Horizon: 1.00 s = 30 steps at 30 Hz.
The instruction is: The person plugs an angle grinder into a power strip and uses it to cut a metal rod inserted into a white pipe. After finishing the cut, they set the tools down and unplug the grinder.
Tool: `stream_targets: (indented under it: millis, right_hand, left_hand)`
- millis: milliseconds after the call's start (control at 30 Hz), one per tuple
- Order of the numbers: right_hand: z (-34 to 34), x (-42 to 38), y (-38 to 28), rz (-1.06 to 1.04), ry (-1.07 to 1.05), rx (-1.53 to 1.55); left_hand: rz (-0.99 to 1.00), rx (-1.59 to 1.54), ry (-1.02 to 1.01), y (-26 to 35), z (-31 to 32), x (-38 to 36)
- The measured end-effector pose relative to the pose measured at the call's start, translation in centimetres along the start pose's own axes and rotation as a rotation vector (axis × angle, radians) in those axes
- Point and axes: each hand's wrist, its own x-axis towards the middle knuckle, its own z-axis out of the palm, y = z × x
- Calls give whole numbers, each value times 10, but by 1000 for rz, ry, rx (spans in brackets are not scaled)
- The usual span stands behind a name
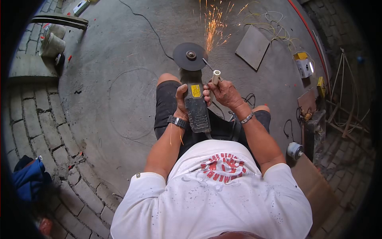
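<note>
An angle grinder (197,113) with a dark body and yellow label lies along my lap, its round grey disc (184,55) pointing forward. My left hand (182,102) is wrapped round the grinder body, thumb on the near side and fingertips showing on its right. In my right hand (227,95) is a pale hollow tube (216,76), held upright beside the grinder. A thin metal rod (208,63) reaches from near the tube to the disc's right edge. Orange sparks (214,30) fly forward from that edge.
A square tile (253,47) lies ahead right, near tangled yellow wire (278,30). A black cable (149,24) runs forward. Buckets (53,44) stand at the left beside bricks (43,107). Right are a yellow-white box (303,65), a round can (295,150) and cardboard (314,185).
</note>
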Motion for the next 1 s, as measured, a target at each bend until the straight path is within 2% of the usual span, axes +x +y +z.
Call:
stream_targets:
  millis: [400, 1000]
  right_hand:
    - [7, 9, 3, -31, 25, -25]
    - [-1, 7, -3, 23, -34, -4]
  left_hand:
    - [-5, 84, -55, 7, -5, 7]
    - [24, -9, -20, 5, -5, 7]
